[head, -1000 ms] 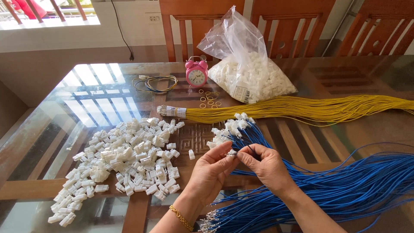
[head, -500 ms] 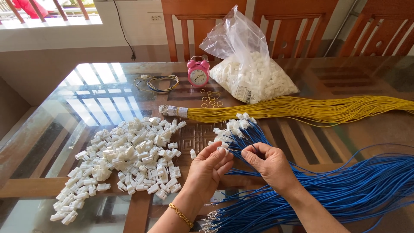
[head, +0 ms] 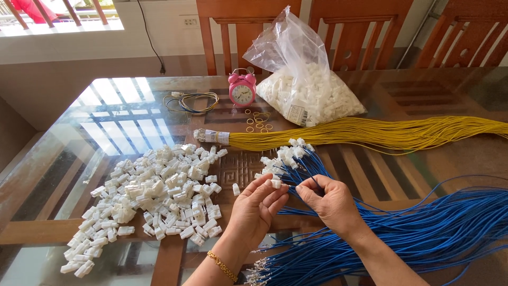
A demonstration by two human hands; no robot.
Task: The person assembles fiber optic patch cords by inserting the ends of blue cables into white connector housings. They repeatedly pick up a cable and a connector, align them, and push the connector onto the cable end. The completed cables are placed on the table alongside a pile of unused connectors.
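Observation:
My left hand (head: 257,207) pinches a small white plastic connector (head: 275,184) between thumb and fingertips. My right hand (head: 329,201) pinches the end of a blue wire (head: 313,180) right beside that connector. Both hands hover over a bundle of blue wires (head: 423,228) that fans across the table to the right. Several blue wires with white connectors fitted (head: 288,154) lie just beyond my fingers. A heap of loose white connectors (head: 153,196) lies to the left of my left hand.
A bundle of yellow wires (head: 370,132) lies across the glass-topped wooden table (head: 106,116). Behind it stand a pink alarm clock (head: 242,90), a clear bag of white connectors (head: 307,90), rubber bands (head: 258,121) and a small wire coil (head: 191,101). Wooden chairs (head: 248,32) line the far edge.
My hands have stayed close together over the blue wires; the left fingers have shifted slightly with the connector as the right hand brings a wire end up to it.

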